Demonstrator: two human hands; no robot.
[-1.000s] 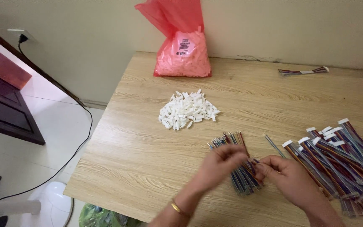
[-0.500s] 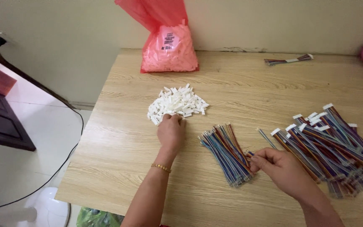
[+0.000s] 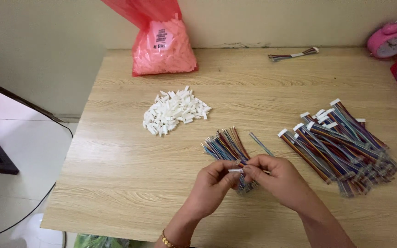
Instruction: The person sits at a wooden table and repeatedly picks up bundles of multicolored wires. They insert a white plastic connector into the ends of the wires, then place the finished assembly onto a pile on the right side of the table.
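Observation:
My left hand [image 3: 214, 183] and my right hand [image 3: 276, 177] meet over the near part of a wooden table [image 3: 115, 183]. Between the left fingertips is a small white plastic connector [image 3: 235, 170]. The right fingers pinch the end of a thin multicoloured wire strip [image 3: 259, 144], touching the connector. Just beyond the hands lies a bundle of loose multicoloured wires [image 3: 226, 143]. A heap of white connectors [image 3: 175, 111] sits further back to the left.
A pile of wire strips with white connectors fitted [image 3: 341, 142] lies to the right. A red plastic bag of white parts [image 3: 163, 43] stands at the back edge, one finished strip [image 3: 292, 54] beside it. A pink alarm clock [image 3: 389, 40] sits at the far right corner.
My left hand has come back from the heap of white connectors with one in its fingers and now meets my right hand at the wire.

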